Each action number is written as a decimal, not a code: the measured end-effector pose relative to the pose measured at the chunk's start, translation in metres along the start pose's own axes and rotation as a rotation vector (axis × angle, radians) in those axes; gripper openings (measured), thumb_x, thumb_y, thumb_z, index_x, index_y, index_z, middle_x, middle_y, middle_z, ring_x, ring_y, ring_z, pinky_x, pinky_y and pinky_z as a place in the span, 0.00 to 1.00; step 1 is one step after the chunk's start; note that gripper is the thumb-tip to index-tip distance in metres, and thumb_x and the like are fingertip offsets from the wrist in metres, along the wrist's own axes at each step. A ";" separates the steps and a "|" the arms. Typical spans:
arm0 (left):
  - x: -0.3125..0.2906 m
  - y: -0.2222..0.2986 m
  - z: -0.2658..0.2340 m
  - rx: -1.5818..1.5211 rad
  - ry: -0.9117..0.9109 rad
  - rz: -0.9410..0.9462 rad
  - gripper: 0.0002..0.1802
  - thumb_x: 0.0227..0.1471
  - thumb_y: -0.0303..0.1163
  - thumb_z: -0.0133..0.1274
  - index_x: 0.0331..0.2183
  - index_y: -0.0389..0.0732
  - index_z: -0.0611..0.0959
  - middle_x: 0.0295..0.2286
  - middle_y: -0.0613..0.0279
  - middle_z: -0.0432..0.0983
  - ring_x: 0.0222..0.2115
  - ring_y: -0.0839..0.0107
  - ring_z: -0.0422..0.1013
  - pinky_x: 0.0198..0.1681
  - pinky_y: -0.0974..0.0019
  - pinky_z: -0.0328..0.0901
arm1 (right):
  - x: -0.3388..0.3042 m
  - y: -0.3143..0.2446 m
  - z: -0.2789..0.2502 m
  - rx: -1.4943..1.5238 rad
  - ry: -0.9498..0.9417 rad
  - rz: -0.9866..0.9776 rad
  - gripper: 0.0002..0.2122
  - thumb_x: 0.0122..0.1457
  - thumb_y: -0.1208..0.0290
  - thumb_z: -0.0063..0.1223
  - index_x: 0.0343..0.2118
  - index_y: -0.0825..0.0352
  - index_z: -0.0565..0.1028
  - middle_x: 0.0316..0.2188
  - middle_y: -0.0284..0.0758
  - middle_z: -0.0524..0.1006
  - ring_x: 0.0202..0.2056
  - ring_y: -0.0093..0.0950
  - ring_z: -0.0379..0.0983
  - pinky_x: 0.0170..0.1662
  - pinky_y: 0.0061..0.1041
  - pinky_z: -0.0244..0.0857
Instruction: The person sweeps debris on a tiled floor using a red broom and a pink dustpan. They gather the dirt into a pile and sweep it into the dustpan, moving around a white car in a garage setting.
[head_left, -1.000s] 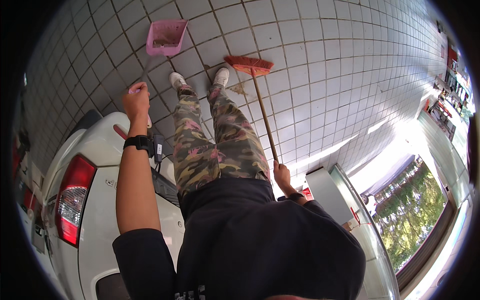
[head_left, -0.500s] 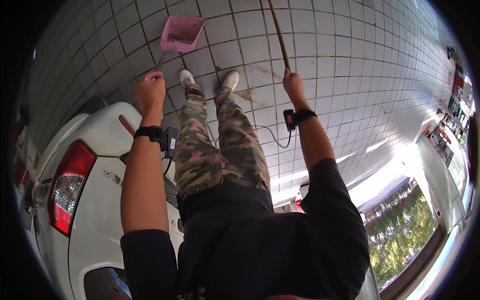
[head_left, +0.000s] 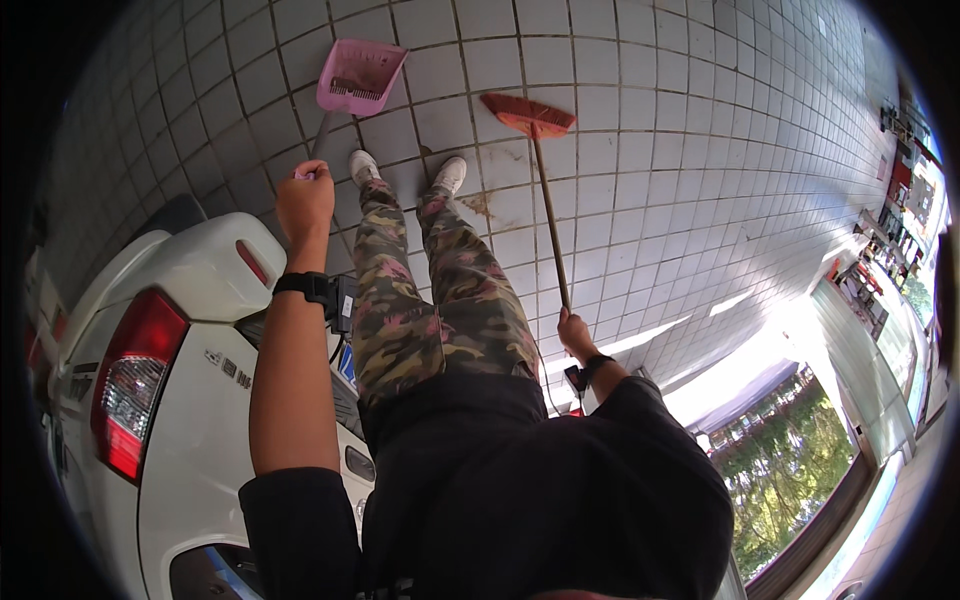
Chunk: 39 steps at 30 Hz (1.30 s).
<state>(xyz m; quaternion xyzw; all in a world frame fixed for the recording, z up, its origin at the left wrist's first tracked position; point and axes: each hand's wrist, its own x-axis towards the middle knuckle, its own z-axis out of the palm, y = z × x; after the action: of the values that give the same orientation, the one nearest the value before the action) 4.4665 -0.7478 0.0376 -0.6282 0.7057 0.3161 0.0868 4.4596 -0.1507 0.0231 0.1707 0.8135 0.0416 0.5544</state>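
Note:
My left hand [head_left: 306, 207] is closed round the end of a long-handled pink dustpan [head_left: 372, 68]. The pan lies ahead on the tiles, left of centre, with a comb-like row of teeth and some dark debris in it. My right hand [head_left: 576, 333] grips the wooden handle of an orange-red broom [head_left: 530, 115], drawn back close to my right hip. The broom's head is at the floor, to the right of the dustpan and apart from it, just beyond my feet.
A white car [head_left: 215, 420] with a red tail light [head_left: 135, 385] stands close on my left. Pale tiled floor [head_left: 690, 130] spreads ahead and right, with a brown stain [head_left: 478, 205] near my right shoe. Shelves of goods [head_left: 880, 255] line the far right.
My right hand has pulled back toward my body, bringing the broom's head into view from beyond the upper edge. The dustpan and my left hand have hardly moved.

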 end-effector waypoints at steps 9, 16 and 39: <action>-0.006 0.004 -0.002 0.029 0.036 0.027 0.10 0.53 0.40 0.55 0.34 0.50 0.87 0.31 0.57 0.83 0.35 0.54 0.79 0.37 0.59 0.73 | -0.066 -0.010 -0.028 0.066 0.310 -0.130 0.32 0.66 0.45 0.37 0.26 0.76 0.78 0.26 0.59 0.76 0.35 0.59 0.73 0.40 0.52 0.64; -0.006 -0.001 -0.002 0.008 0.031 0.008 0.09 0.53 0.39 0.55 0.34 0.51 0.87 0.31 0.59 0.83 0.35 0.56 0.79 0.36 0.60 0.73 | 0.074 -0.187 -0.099 0.225 0.422 -0.290 0.33 0.66 0.44 0.37 0.27 0.75 0.79 0.29 0.58 0.77 0.38 0.59 0.73 0.43 0.52 0.65; -0.009 0.016 -0.008 0.032 -0.038 -0.002 0.10 0.53 0.37 0.53 0.35 0.49 0.87 0.33 0.59 0.83 0.36 0.56 0.79 0.37 0.59 0.73 | -0.042 0.076 0.041 -0.076 0.037 0.000 0.31 0.66 0.45 0.36 0.36 0.75 0.79 0.35 0.59 0.78 0.43 0.59 0.73 0.48 0.50 0.67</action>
<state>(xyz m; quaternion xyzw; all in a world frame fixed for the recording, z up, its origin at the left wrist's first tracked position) 4.4557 -0.7449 0.0535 -0.6212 0.7083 0.3165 0.1105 4.5289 -0.0976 0.0645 0.1485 0.8213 0.0756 0.5456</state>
